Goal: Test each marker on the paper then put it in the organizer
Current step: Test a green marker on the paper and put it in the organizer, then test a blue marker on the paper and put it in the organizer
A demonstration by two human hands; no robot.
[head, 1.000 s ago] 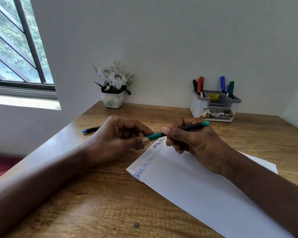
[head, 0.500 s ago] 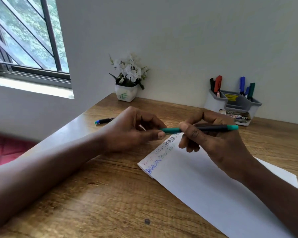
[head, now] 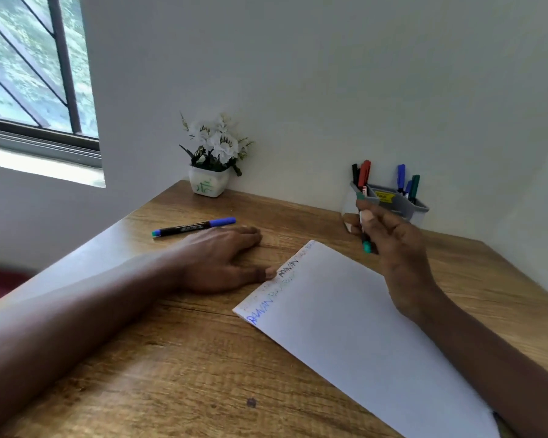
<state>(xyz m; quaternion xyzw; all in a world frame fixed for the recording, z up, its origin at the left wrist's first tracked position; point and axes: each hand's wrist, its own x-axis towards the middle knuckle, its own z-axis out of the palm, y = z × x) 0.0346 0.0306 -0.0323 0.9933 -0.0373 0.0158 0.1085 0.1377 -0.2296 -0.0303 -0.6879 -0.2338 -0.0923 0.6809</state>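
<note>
Above the far corner of the paper (head: pixel 345 327), just in front of the organizer (head: pixel 416 210), the right hand (head: pixel 393 238) is gripping the green marker (head: pixel 365 241), with its fingers curling round the barrel. The marker is standing near upright, with its long axis running top to bottom and its teal end pointing down at the desk (head: pixel 140 358). Its upper end is overlapping the organizer's front in view; cannot tell if they are touching. The left hand (head: pixel 219 260) is lying flat on the desk, holding nothing, fingers relaxed, thumb tip touching the paper's left edge by the handwritten test words. Just beyond that hand a blue marker (head: pixel 193 226) is lying on the desk, long axis roughly left to right, blue cap pointing right. The organizer is sitting against the wall, holding black and red markers on its left side and blue and green ones on its right. A white flower pot (head: pixel 208 184) is standing at the desk's back edge, with a window (head: pixel 29 74) off to the left.
</note>
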